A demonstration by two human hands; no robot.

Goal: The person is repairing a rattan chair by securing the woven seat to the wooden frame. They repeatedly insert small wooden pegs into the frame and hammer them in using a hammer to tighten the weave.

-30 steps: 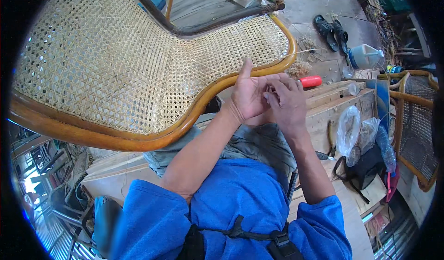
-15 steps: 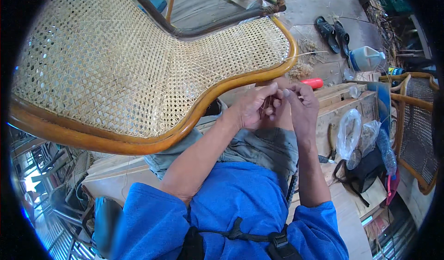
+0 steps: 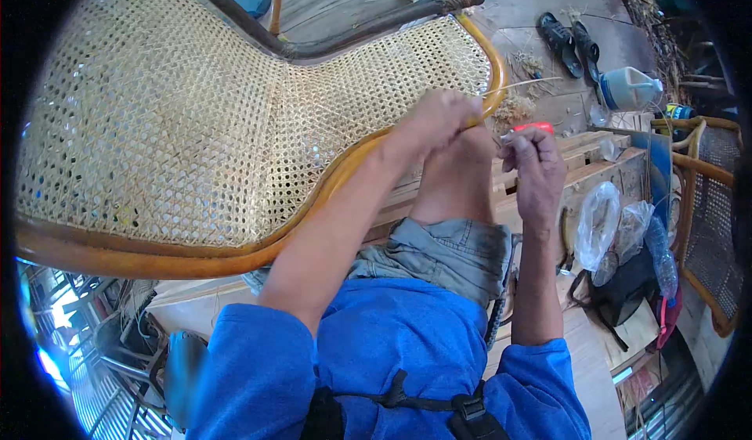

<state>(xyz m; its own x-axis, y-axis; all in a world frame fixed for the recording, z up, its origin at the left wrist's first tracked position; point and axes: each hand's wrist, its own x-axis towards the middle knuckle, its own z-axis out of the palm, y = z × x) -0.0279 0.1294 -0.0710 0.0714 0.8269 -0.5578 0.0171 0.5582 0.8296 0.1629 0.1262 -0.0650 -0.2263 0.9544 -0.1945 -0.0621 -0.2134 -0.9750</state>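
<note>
A chair with a woven cane panel (image 3: 313, 127) and a curved brown rattan frame (image 3: 227, 258) fills the left and middle. My left hand (image 3: 439, 121), smeared by motion, is at the frame's right-hand bend, above my bare knee; its fingers cannot be made out clearly. A thin pale cane strand (image 3: 529, 84) sticks out rightward from that bend. Farther right, my right hand (image 3: 536, 170) is raised with thumb and fingers pinched together. Something small and thin seems to be at its fingertips, too small to name.
Beyond my right hand lies a red cylindrical object (image 3: 534, 128) by stacked wooden boards (image 3: 583, 162). Black sandals (image 3: 570, 47) and a white-blue jug (image 3: 629, 88) are at the far right. Nearer are clear plastic bags (image 3: 598, 225), a black bag (image 3: 627, 287) and another rattan chair (image 3: 709, 205).
My hands were together over my lap and have parted. The left went up to the frame's bend, the right moved rightward. The head view has shifted slightly.
</note>
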